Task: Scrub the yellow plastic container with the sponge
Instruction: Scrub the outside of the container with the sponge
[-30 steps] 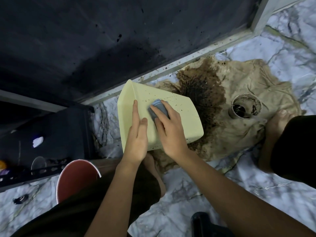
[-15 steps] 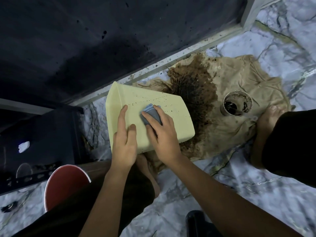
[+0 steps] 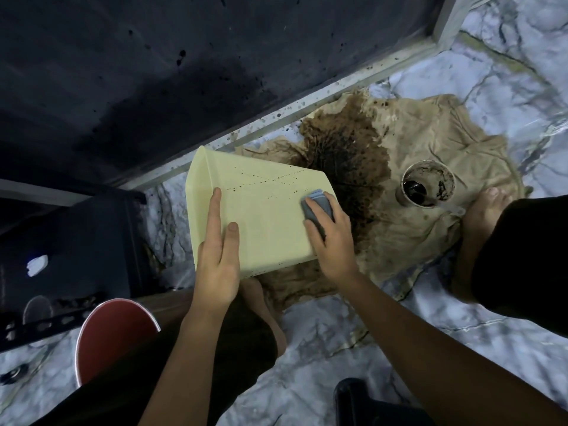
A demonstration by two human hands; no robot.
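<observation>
Sponge (image 3: 318, 209) has slid from mid-panel toward the right edge of the yellow plastic container (image 3: 264, 222) compared with a second ago, right hand (image 3: 333, 241) pressing it down with fingers curled over it. Left hand (image 3: 218, 259) stays flat, fingers straight and together, bracing the container's left side; container sits tilted at frame centre over the stained cloth (image 3: 430, 179) on the floor. Dark specks remain along the upper panel, so scrubbing looks unfinished.

Beyond my right hand (image 3: 333, 241) lies open stained cloth (image 3: 430, 142), until the dirty cup (image 3: 428, 187) and my foot (image 3: 482, 216). A dark cabinet (image 3: 70, 241) and red bowl (image 3: 107, 336) crowd my left.
</observation>
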